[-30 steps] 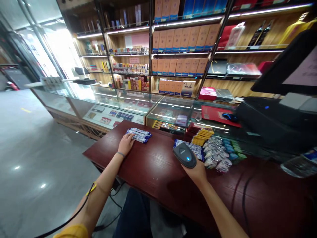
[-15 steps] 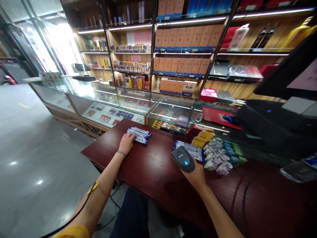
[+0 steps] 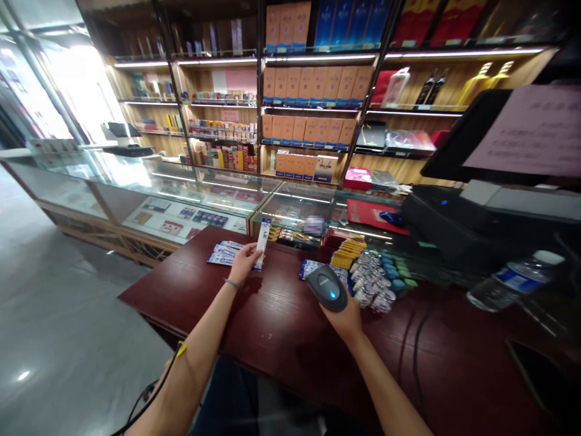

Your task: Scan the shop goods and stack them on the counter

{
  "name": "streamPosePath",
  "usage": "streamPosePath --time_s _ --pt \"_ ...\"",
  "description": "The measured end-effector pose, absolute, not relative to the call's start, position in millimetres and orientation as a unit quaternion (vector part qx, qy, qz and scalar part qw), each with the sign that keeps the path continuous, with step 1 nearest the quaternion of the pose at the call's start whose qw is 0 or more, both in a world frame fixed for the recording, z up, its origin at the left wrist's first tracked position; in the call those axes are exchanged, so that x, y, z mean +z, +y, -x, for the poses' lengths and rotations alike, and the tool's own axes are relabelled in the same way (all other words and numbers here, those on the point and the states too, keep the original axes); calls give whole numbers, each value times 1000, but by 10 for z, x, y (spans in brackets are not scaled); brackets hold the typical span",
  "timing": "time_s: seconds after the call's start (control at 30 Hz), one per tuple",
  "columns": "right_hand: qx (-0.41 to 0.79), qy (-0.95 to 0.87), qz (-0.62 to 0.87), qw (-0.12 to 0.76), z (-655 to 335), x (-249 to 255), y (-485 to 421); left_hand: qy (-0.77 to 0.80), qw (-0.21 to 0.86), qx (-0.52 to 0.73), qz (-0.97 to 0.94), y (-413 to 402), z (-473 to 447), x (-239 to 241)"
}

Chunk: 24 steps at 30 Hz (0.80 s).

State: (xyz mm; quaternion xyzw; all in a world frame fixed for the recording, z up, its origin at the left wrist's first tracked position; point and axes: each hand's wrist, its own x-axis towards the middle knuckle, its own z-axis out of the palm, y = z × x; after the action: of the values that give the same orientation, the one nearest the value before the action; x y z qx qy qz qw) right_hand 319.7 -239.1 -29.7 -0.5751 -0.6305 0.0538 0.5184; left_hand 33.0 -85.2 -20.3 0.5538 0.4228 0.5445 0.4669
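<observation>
My left hand (image 3: 243, 260) is closed on a slim white-and-blue packet (image 3: 262, 240), held upright above the dark red wooden counter (image 3: 272, 327). Just left of it lies a small stack of the same blue-and-white packets (image 3: 223, 254). My right hand (image 3: 345, 316) grips a grey barcode scanner (image 3: 327, 287) with a blue light on its head, pointing toward the far side of the counter. Beyond the scanner lie more blue packets (image 3: 313, 267), a row of yellow packs (image 3: 347, 252) and a heap of small shiny wrapped items (image 3: 374, 281).
A black register and monitor (image 3: 458, 181) stand at the right, with a water bottle (image 3: 515, 281) lying beside them and cables across the counter. Glass display cases (image 3: 181, 194) run behind and to the left. Lit shelves of boxes (image 3: 313, 91) fill the back wall.
My left hand has lifted one packet off the stack and turned it upright. The scanner hand stays about where it was. The view has shifted right, showing the bottle.
</observation>
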Motion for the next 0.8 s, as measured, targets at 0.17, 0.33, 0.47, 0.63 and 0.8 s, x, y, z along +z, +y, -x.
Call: streamPosePath --time_s 0.17,0.33,0.47,0.63,0.8 --pt "58 -615 618 486 -3216 -206 -2423 391 516 551 -526 -935 -776 -312" --pt "71 -630 638 437 -3175 -39 -2471 409 506 527 -546 -951 -801 -418" --pt "75 -652 637 404 -3161 5 -2473 420 479 519 -570 -963 -777 -382" --pt "52 -666 644 374 -3175 -28 -2464 439 463 498 -588 -972 -798 -339" --pt "66 -635 645 421 -3201 -73 -2453 405 496 530 -557 -985 -823 -340"
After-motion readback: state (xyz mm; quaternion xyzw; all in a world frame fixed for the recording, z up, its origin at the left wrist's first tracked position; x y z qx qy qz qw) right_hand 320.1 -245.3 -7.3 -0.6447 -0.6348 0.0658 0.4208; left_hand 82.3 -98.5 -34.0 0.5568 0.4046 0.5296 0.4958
